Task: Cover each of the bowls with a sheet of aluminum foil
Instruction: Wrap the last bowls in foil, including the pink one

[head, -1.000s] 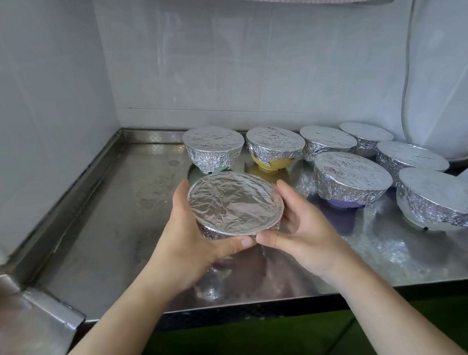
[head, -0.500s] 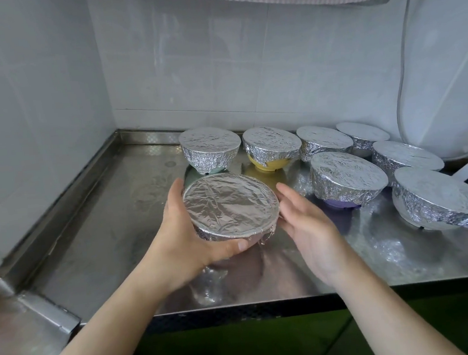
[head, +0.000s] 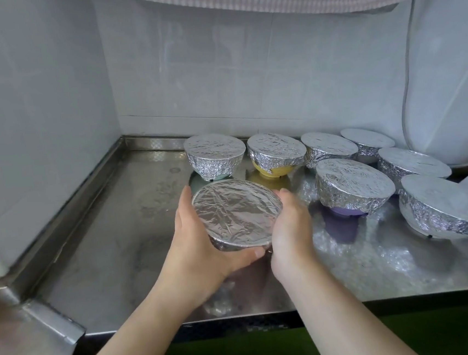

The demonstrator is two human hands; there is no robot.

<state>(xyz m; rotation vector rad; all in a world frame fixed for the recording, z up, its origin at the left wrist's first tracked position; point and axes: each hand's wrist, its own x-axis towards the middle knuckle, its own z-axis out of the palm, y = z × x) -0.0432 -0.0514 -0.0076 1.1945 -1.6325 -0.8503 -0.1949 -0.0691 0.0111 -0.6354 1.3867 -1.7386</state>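
Over the steel counter (head: 113, 246), her left hand (head: 197, 255) and right hand (head: 289, 235) cup the foil-wrapped bowl (head: 237, 214) between them, while seven covered bowls (head: 215, 154) sit to the right, so none looks left bare.

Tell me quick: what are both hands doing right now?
Left hand: holding the foil-covered bowl, fingers curled round its left side and under.
Right hand: holding the same bowl, cupped against its right side.
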